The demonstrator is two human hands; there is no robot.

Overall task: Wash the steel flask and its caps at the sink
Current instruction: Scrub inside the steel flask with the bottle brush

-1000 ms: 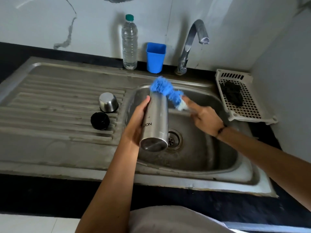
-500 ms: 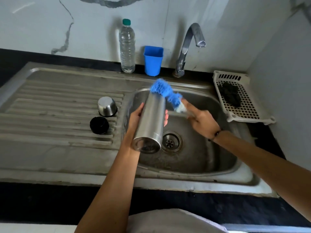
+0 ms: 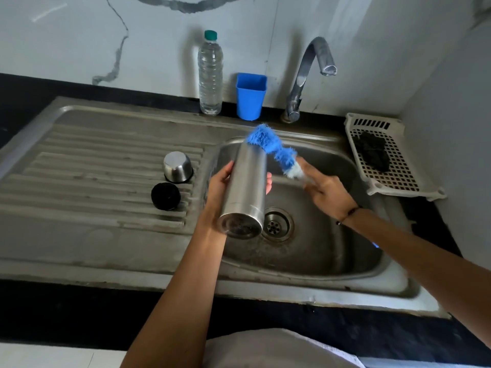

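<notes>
Gripping the steel flask (image 3: 245, 185) round its body, the left hand (image 3: 220, 185) tilts it over the sink basin (image 3: 318, 251), base toward the camera — thumb on one side, fingers (image 3: 269, 181) wrapped round the other. The right hand (image 3: 329, 193) clasps the handle of a blue bottle brush (image 3: 273, 150), whose bristles meet the flask's mouth. Left of the flask, on the drainboard (image 3: 93, 166), sit the steel cap (image 3: 178, 166) and black cap (image 3: 165, 196).
</notes>
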